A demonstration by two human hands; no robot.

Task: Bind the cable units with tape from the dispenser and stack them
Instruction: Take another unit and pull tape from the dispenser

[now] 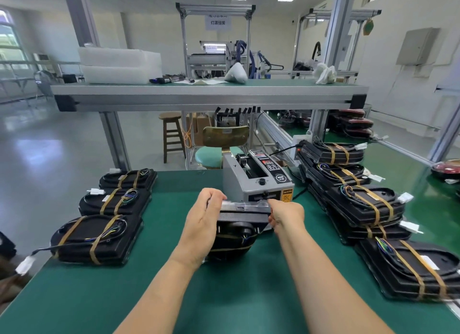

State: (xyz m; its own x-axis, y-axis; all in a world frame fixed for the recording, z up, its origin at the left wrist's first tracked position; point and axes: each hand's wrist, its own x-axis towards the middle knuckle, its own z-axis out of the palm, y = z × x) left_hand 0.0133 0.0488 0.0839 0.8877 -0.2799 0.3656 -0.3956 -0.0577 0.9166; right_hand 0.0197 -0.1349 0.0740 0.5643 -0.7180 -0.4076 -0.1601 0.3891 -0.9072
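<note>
A black cable unit [240, 224] stands tilted up on the green table [174, 296], right in front of the grey tape dispenser [256, 181]. My left hand [202, 219] grips the unit's left end, fingers curled over its top edge. My right hand [285, 213] grips the right end, close to the dispenser's outlet. Brown tape bands show on the unit's lower part. Taped units lie in a row at the left [97, 239] and in stacks at the right [363, 204].
An aluminium-framed upper shelf [209, 94] spans above the table's far edge. A green padded chair [219, 144] and a wooden stool [171, 134] stand behind the table. Loose white connectors [25, 265] hang off the left units. A red-and-black part [446, 169] lies far right.
</note>
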